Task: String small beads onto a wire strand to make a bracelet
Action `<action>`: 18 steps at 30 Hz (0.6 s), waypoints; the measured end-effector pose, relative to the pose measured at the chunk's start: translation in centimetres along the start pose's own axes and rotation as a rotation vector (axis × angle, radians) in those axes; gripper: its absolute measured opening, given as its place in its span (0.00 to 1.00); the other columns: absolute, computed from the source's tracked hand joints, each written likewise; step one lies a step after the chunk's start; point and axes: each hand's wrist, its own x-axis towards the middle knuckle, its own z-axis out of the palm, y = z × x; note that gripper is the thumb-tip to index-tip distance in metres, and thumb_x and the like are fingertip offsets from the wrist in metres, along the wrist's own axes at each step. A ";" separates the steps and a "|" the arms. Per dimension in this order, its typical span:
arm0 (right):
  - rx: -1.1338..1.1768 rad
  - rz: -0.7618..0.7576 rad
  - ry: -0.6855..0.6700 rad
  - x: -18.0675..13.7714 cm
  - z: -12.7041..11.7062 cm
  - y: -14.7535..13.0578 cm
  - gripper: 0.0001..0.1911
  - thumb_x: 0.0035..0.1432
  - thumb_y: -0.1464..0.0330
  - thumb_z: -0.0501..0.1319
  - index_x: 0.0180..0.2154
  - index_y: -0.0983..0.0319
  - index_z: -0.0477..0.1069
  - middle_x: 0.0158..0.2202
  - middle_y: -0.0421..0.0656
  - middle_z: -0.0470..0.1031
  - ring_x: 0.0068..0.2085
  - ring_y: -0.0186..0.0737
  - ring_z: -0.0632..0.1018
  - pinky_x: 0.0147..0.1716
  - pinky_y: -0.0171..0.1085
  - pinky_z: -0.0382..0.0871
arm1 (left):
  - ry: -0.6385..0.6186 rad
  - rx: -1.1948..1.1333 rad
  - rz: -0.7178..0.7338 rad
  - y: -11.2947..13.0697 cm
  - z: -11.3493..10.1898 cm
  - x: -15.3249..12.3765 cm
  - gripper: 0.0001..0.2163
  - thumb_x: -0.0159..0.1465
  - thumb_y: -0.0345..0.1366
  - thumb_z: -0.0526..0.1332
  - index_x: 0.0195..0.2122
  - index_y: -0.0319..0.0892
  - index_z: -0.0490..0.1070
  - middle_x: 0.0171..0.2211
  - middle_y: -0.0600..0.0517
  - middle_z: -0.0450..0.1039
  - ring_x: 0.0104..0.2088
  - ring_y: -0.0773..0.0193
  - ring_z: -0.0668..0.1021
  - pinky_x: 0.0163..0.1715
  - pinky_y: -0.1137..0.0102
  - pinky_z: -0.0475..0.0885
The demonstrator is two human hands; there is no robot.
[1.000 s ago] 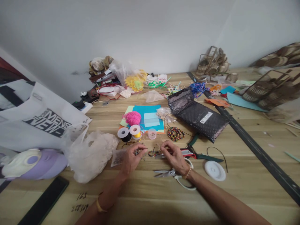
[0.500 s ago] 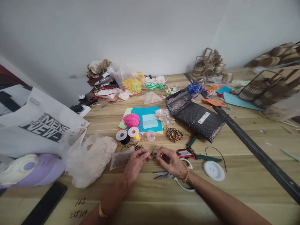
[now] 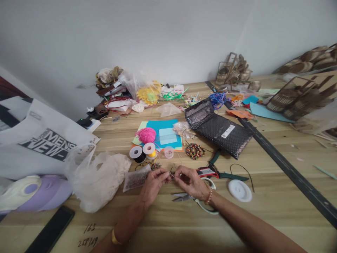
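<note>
At the middle of the table, my left hand (image 3: 157,181) and my right hand (image 3: 190,181) face each other, fingertips nearly touching. Each pinches a thin thread (image 3: 171,175) that spans the small gap; its exact kind is too fine to make out, and something dark shows just behind it. Beneath my right wrist lie scissors (image 3: 181,197) with pale handles, blades pointing left. A clear bag of small beads (image 3: 135,178) rests beside my left hand. Beyond my hands are a coiled string of colourful beads (image 3: 195,151) and a small clear spool (image 3: 169,152).
Black-thread (image 3: 137,154) and yellow-thread spools (image 3: 150,150) stand by pink yarn (image 3: 146,135). Red-and-green pliers (image 3: 221,175) and a white spool (image 3: 239,190) lie right. A black bubble mailer (image 3: 218,130) lies behind. Leftward are a plastic bag (image 3: 98,182) and phone (image 3: 51,230).
My fingertips have shifted slightly, and the pale thread between them now slants at a different angle. The whole view has drifted a little; the table items stay put.
</note>
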 end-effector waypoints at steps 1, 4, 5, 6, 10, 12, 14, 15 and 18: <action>-0.001 0.000 0.002 0.0 0.0 0.0 0.06 0.59 0.71 0.56 0.29 0.62 0.68 0.26 0.41 0.71 0.27 0.34 0.70 0.27 0.32 0.64 | 0.000 0.002 0.003 0.0 0.0 0.0 0.12 0.47 0.40 0.72 0.24 0.37 0.73 0.21 0.54 0.73 0.26 0.68 0.71 0.32 0.71 0.65; 0.001 -0.003 0.001 0.0 0.0 0.0 0.06 0.59 0.70 0.56 0.29 0.62 0.67 0.26 0.41 0.71 0.27 0.34 0.70 0.27 0.32 0.65 | 0.000 0.001 0.007 -0.1 -0.1 0.0 0.12 0.47 0.40 0.72 0.24 0.38 0.73 0.21 0.54 0.73 0.26 0.68 0.71 0.32 0.71 0.65; 0.004 -0.005 0.000 0.0 0.0 0.0 0.06 0.59 0.71 0.56 0.29 0.62 0.67 0.26 0.41 0.71 0.27 0.34 0.70 0.27 0.32 0.65 | 0.000 -0.005 0.008 -0.1 -0.1 0.0 0.12 0.46 0.40 0.73 0.24 0.38 0.73 0.21 0.54 0.73 0.26 0.68 0.72 0.32 0.71 0.65; 0.008 -0.005 -0.003 0.0 0.0 0.0 0.06 0.59 0.71 0.56 0.29 0.62 0.67 0.26 0.41 0.70 0.27 0.34 0.70 0.27 0.32 0.65 | -0.001 -0.010 0.008 -0.1 -0.1 0.0 0.12 0.46 0.40 0.73 0.24 0.38 0.73 0.21 0.54 0.73 0.26 0.68 0.72 0.32 0.71 0.65; 0.015 0.006 -0.010 0.1 -0.1 -0.1 0.05 0.59 0.71 0.56 0.29 0.62 0.67 0.26 0.41 0.70 0.27 0.34 0.70 0.27 0.32 0.64 | -0.005 -0.028 0.004 -0.1 0.0 0.0 0.12 0.46 0.40 0.73 0.24 0.38 0.74 0.21 0.54 0.73 0.26 0.68 0.72 0.32 0.71 0.65; 0.014 0.011 -0.011 0.1 -0.1 -0.2 0.05 0.58 0.71 0.56 0.29 0.63 0.67 0.26 0.41 0.70 0.26 0.34 0.70 0.26 0.32 0.63 | -0.009 -0.030 0.001 0.0 0.0 0.0 0.12 0.46 0.39 0.73 0.24 0.37 0.74 0.21 0.53 0.73 0.26 0.68 0.72 0.33 0.71 0.65; 0.016 0.011 -0.008 0.1 0.0 -0.2 0.05 0.58 0.71 0.56 0.29 0.63 0.68 0.26 0.41 0.70 0.26 0.34 0.70 0.26 0.31 0.63 | -0.006 -0.030 -0.005 0.0 0.1 0.0 0.13 0.45 0.39 0.74 0.24 0.37 0.74 0.21 0.53 0.73 0.26 0.68 0.72 0.33 0.71 0.65; 0.018 0.010 -0.006 0.1 0.0 -0.2 0.06 0.58 0.71 0.56 0.29 0.63 0.68 0.26 0.41 0.70 0.26 0.34 0.70 0.26 0.31 0.63 | -0.003 -0.031 -0.009 0.0 0.1 0.0 0.13 0.45 0.39 0.74 0.24 0.37 0.74 0.21 0.53 0.73 0.26 0.68 0.72 0.33 0.71 0.65; 0.018 0.012 -0.007 0.1 -0.1 -0.2 0.06 0.59 0.71 0.57 0.29 0.63 0.68 0.26 0.40 0.70 0.27 0.34 0.70 0.26 0.31 0.63 | 0.004 -0.023 -0.010 0.0 0.0 0.0 0.13 0.45 0.39 0.74 0.24 0.37 0.74 0.21 0.53 0.73 0.26 0.68 0.72 0.32 0.71 0.65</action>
